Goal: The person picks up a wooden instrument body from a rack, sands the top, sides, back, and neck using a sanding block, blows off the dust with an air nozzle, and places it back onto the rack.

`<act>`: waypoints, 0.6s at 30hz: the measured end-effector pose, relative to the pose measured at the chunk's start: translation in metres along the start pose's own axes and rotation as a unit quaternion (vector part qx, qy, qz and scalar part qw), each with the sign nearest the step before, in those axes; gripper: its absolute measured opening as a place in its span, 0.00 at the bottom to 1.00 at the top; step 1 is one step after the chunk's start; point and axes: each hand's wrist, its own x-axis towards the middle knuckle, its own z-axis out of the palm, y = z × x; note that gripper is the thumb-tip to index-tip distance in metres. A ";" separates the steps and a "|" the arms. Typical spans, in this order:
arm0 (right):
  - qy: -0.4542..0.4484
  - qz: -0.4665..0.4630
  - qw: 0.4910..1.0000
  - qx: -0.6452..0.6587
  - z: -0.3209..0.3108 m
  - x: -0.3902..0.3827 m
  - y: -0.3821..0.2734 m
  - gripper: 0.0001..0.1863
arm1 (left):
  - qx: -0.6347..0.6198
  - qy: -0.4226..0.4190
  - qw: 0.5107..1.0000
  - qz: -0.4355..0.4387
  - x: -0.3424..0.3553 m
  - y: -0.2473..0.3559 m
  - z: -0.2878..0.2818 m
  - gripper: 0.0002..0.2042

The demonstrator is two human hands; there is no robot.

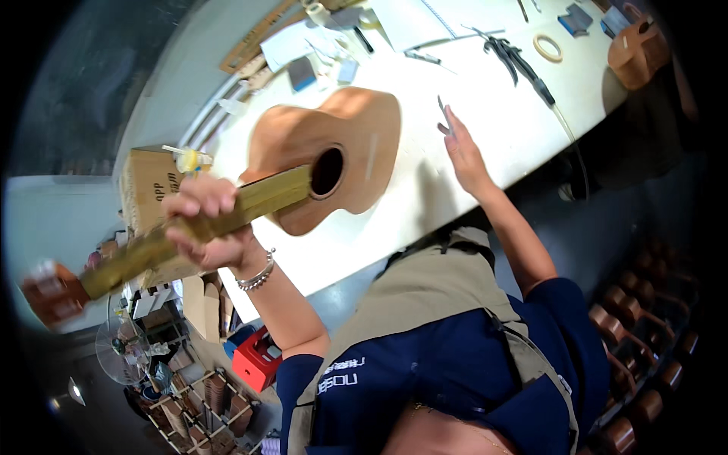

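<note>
My left hand (211, 221) is wrapped round the neck of an unstrung acoustic guitar (296, 144). Yellowish tape or covering (277, 193) runs along the fingerboard, from the sound hole towards the brown headstock (57, 294), which is blurred at the far left. The bare wooden body lies over the white table, its sound hole facing up. To the right of the body, my right hand (466, 155) is raised with a thin grey metal tool (441, 108) between thumb and fingers. The tool's exact kind is too small to tell, and it is apart from the guitar.
A white worktable (409, 220) carries a black-handled tool with a cord (516, 64), a tape roll (547, 48), a notebook (409, 21) and sanding blocks (301, 73). Cardboard boxes (148, 182), a fan (121, 353) and a red stool (256, 360) stand left. Another person (637, 129) is at far right.
</note>
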 end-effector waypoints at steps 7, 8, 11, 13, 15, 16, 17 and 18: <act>-0.171 -0.334 0.793 -0.480 0.028 0.031 -0.184 0.33 | 0.030 -0.199 0.978 -0.059 0.012 -0.018 0.052 0.23; -0.185 -0.330 0.767 -0.518 0.037 0.032 -0.184 0.32 | 0.019 -0.196 0.979 -0.054 0.011 -0.021 0.063 0.24; -0.214 -0.336 0.755 -0.521 0.042 0.036 -0.191 0.35 | -0.011 -0.175 0.983 -0.050 0.010 -0.021 0.066 0.24; -0.211 -0.364 0.791 -0.445 0.038 0.034 -0.178 0.36 | -0.015 -0.163 0.986 -0.039 0.007 -0.019 0.059 0.23; -0.285 -0.361 0.790 -0.406 0.016 0.022 -0.180 0.38 | -0.021 -0.157 0.987 -0.035 0.005 -0.016 0.052 0.23; -0.347 -0.344 0.782 -0.388 0.001 0.016 -0.189 0.38 | -0.021 -0.146 0.989 -0.030 0.005 -0.013 0.046 0.24; -0.405 -0.324 0.771 -0.370 -0.008 0.016 -0.198 0.37 | -0.022 -0.137 0.990 -0.025 0.006 -0.013 0.041 0.24; -0.335 -0.331 0.774 -0.423 -0.010 0.017 -0.209 0.37 | -0.029 -0.119 0.992 -0.026 0.004 -0.014 0.038 0.24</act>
